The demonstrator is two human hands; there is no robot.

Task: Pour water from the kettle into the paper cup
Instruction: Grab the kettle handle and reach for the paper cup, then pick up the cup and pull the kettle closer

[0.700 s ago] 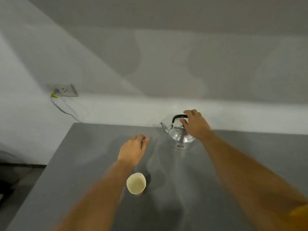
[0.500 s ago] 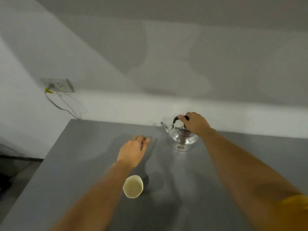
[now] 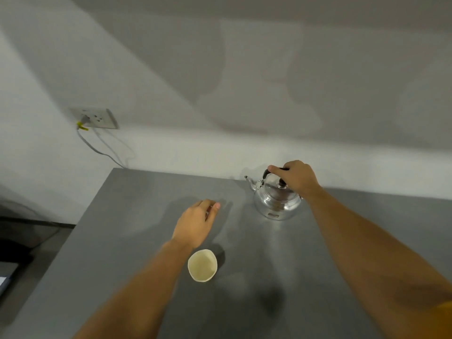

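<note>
A shiny metal kettle (image 3: 276,201) with a black handle stands on the grey table (image 3: 122,228) near the back wall, its spout pointing left. My right hand (image 3: 297,178) is closed around the handle on top. A pale paper cup (image 3: 202,265) stands upright nearer to me, its inside looking empty. My left hand (image 3: 195,223) rests palm down just beyond the cup, fingers loosely curled, holding nothing.
A wall socket (image 3: 97,118) with a plugged-in grey cable sits on the white wall at the left, the cable dropping behind the table's back left corner. The table's left edge runs diagonally, with dark floor and objects beyond it.
My right hand went from hovering over the kettle's handle to wrapping around it. The left hand and the cup have stayed where they were.
</note>
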